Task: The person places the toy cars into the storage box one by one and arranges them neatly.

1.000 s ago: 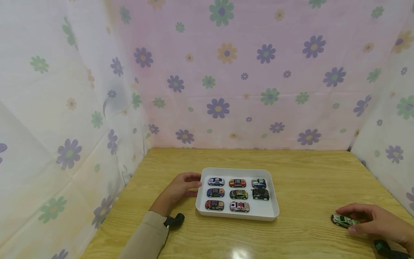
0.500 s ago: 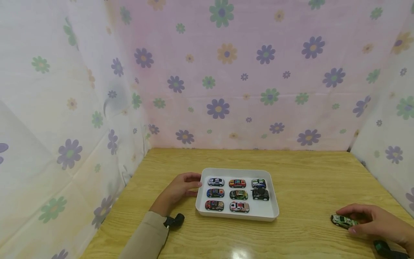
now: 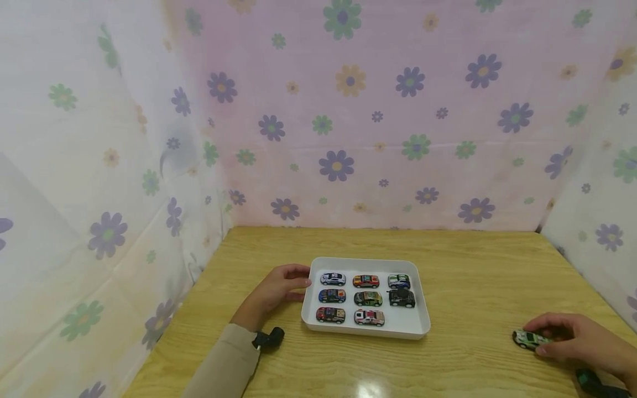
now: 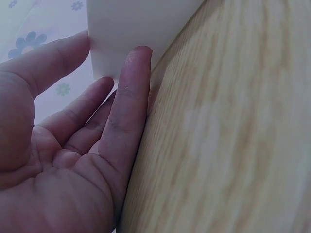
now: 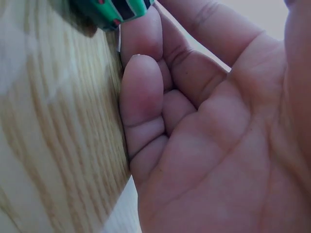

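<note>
On the table, a white tray [image 3: 365,331] holds several small toy cars standing in rows. Among them are a white one [image 3: 332,278], a red and yellow one [image 3: 365,281] and a black one [image 3: 401,298] with a rounded piece on top. My left hand [image 3: 275,290] touches the tray's left side; in the left wrist view its fingertips [image 4: 135,65] lie against the tray wall [image 4: 131,29], fingers fairly straight. Far to the right, my right hand [image 3: 579,338] pinches a green and white toy car [image 3: 526,339] at table level. Only part of that car [image 5: 114,12] shows in the right wrist view.
A wooden table [image 3: 463,271] spreads around the tray. Flowered cloth [image 3: 378,127] hangs behind it and on both sides. Each wrist carries a black camera, such as the left camera [image 3: 270,338]. The tray's front right corner area holds no car.
The green and white toy car has shifted slightly to the right and turned a little in the right hand's fingers. My left hand and the tray stay put.
</note>
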Demonstrator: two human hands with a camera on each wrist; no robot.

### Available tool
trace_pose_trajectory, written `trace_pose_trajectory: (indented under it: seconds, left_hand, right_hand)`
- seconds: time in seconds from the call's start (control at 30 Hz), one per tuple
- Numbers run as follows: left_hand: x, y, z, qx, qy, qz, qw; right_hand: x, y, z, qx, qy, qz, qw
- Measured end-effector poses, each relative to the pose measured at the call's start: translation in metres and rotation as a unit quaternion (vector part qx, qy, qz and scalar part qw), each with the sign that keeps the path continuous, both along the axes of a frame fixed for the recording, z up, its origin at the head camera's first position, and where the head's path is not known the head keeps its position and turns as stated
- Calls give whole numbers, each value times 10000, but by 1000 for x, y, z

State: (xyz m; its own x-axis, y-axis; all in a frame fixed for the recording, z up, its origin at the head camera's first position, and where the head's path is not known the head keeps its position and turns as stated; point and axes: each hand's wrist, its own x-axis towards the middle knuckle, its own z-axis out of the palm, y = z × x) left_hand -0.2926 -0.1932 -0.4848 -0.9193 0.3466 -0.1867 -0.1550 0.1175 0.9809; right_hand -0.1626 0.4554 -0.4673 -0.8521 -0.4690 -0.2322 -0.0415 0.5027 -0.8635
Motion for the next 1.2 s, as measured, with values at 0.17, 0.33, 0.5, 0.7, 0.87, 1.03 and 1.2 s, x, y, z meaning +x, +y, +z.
trace_pose_trajectory:
  seconds: [0.17,0.33,0.5,0.7,0.87,1.03,1.2]
  left_hand:
    - [0,0,0,-29,-5,11,10000]
    - [0,0,0,-98,-11,30,9999]
    - [0,0,0,-66,-2,40,10000]
    - [0,0,0,-10,-4,-17,10000]
    - [0,0,0,-16,8,-27,10000]
    - [1,-1,1,-22,3,-6,10000]
    - [1,-1,1,-10,-8,-16,10000]
  right_hand:
    - [3,-4,1,357,108,-307,9988]
    - [3,-6,2,565,181,-437,9973]
    - [-1,-6,4,569,329,-297,9974]
    - [-2,-12,11,776,680,-216,9944]
    - [-4,-21,19,1076,951,-241,9894]
    - [-11,-26,22,573,1172,101,9914]
    - [-18,-34,26,448,1481,239,9877]
